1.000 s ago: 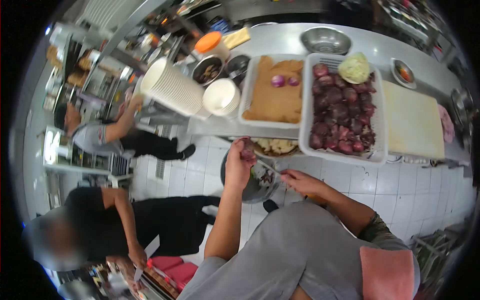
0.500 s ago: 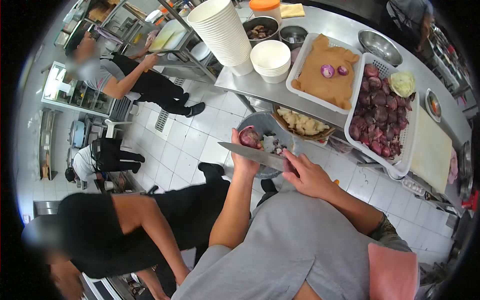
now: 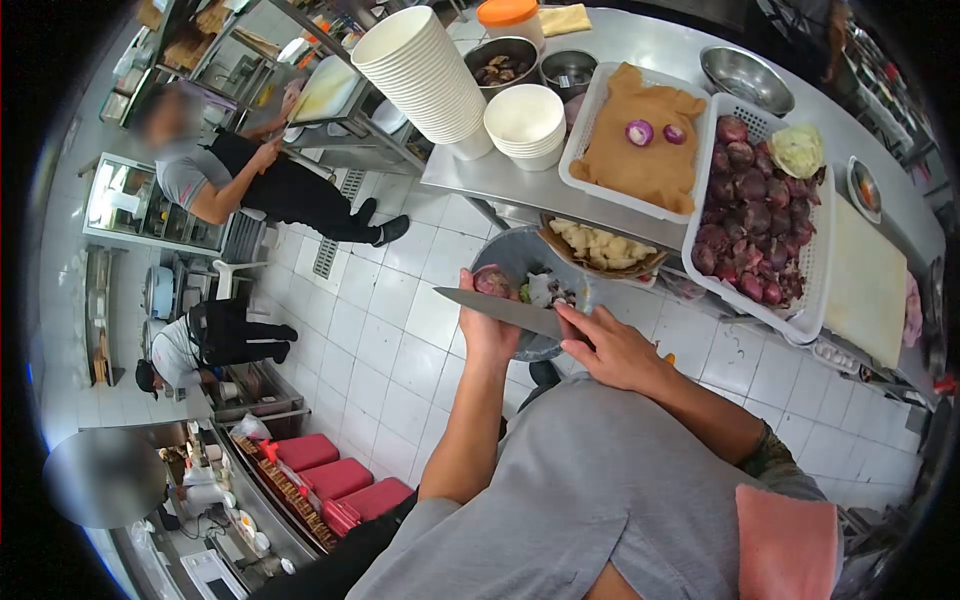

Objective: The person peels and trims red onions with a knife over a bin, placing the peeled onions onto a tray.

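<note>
My left hand (image 3: 487, 325) is closed around a red onion (image 3: 491, 281), whose top shows above the fingers. In my right hand (image 3: 612, 345) is a kitchen knife (image 3: 505, 308), its broad blade pointing left and crossing in front of the onion and my left fingers. Whether the edge touches the onion I cannot tell. Below both hands stands a grey bucket (image 3: 520, 250) with onion peelings and scraps (image 3: 548, 289) inside. Two peeled onions (image 3: 639, 132) lie on brown paper in a white tray (image 3: 575, 170) on the steel table.
A white basket (image 3: 822, 270) of unpeeled red onions (image 3: 752, 215) and a cabbage piece (image 3: 797, 150) stands at right, beside a cutting board (image 3: 865, 280). Stacked white tubs (image 3: 425, 80) stand at the table's left end. Two co-workers (image 3: 290, 190) (image 3: 215, 340) work at left.
The nearby co-worker in black at lower left has moved mostly out of view, uncovering red containers and a counter. The onion and knife remain in my hands, with the blade shifted slightly.
</note>
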The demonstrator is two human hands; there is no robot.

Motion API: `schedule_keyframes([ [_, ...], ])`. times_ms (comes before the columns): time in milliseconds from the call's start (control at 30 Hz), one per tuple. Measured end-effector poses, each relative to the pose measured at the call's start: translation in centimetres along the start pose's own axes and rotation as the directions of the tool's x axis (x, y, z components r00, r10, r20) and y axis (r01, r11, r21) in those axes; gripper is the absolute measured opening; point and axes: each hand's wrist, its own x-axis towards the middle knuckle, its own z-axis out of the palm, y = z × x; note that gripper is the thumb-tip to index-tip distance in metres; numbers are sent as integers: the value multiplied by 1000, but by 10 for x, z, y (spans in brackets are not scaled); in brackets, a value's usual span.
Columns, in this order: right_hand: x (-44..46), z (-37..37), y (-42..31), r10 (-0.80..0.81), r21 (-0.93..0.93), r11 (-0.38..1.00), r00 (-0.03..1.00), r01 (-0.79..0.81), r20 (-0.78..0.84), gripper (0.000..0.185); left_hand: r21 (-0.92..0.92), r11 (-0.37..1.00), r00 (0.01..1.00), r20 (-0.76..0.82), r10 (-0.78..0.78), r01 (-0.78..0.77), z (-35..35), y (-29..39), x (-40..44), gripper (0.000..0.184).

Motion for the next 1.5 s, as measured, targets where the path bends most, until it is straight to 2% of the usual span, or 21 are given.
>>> schedule_keyframes([
  [100,10,0,0,-35,-4,999,999,35,-21,58,68,997,990,-132,42,-34,9,-4,-3,45],
  [167,19,3,-1,-87,-22,996,995,86,-58,59,64,997,990,-134,53,-44,20,-5,-13,44],
  [500,44,13,-17,-69,1,998,998,69,-1,59,52,995,979,-180,94,-86,19,-16,-25,37],
  [633,56,27,-26,-81,38,996,995,84,-62,56,35,994,942,-317,113,-108,36,-17,-35,33],
  [667,59,27,-29,-72,46,996,995,75,-63,54,36,992,960,-247,130,-125,27,-22,-35,35],
  [733,75,41,-24,-135,132,979,980,155,-145,50,38,986,981,-102,167,-164,8,-36,-33,39],
  [767,82,47,-19,-163,174,965,968,196,-189,48,33,985,977,-123,175,-172,5,-39,-31,40],
  [833,84,37,-33,-115,297,945,989,137,-91,41,31,982,968,-163,190,-188,5,-35,-28,43],
  [867,85,33,-38,-95,351,931,995,102,-37,38,48,989,982,-122,145,-141,2,-29,-27,43],
  [900,92,46,-24,-132,387,909,987,157,-89,47,61,994,991,-86,101,-96,-5,-18,-28,43],
  [967,94,32,-30,54,571,808,983,-147,176,48,95,995,1000,-13,15,-14,-17,3,-27,44],
  [1000,94,29,-32,128,624,718,940,-309,318,49,92,995,997,-71,-22,28,-21,9,-27,45],
  [1033,96,29,-30,108,677,646,920,-353,377,53,86,994,990,-127,-61,72,-22,14,-26,46],
  [1100,102,36,-21,203,618,637,874,-460,441,52,13,992,976,-182,-124,129,-27,19,-29,47],
  [1167,107,38,-18,286,551,631,824,-546,489,54,69,984,977,-150,-154,165,-62,15,-17,43],
  [1200,106,41,-16,323,520,648,819,-557,474,55,96,978,976,-137,-170,184,-69,16,-17,42],
  [1300,103,50,-12,391,429,693,802,-579,452,57,112,977,953,-262,-148,183,-80,15,-11,41],
  [1367,98,50,-9,384,387,724,800,-571,462,60,-8,984,938,-302,-171,177,-85,10,-6,41],
  [1467,86,71,11,153,216,956,966,-198,206,68,-255,954,928,-290,-232,159,-77,11,1,37],
  [1500,74,60,-7,134,145,976,973,-162,187,67,-343,926,927,-274,-257,155,-76,11,0,36],
])
